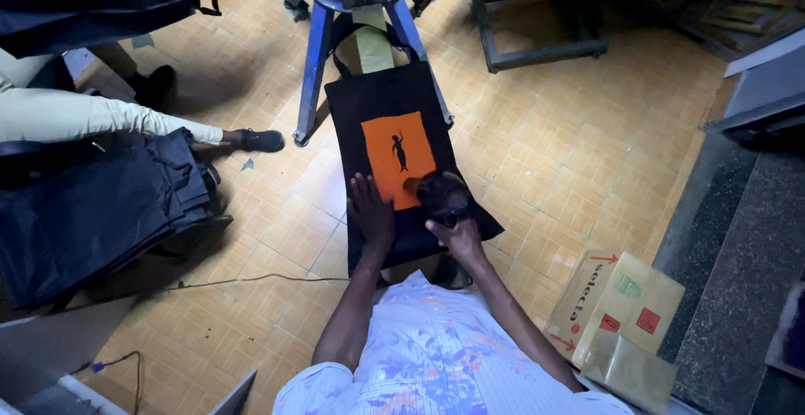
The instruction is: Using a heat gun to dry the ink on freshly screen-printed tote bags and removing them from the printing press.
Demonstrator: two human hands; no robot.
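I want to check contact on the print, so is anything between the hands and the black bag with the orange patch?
Nothing under the left hand, flat on the black bag. The right hand holds a dark rounded tool against the orange patch.

Left hand [371,211] flat, right hand [458,234] gripping

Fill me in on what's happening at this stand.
A person in a pale patterned shirt leans over a black cloth bag stretched on a blue-legged stand. The bag carries an orange patch with a small dark figure on it. The left hand lies flat on the bag at the patch's lower edge, while the right hand grips a dark rounded tool resting at the patch's lower right corner. Another seated person's legs show at left, beside a pile of dark bags.
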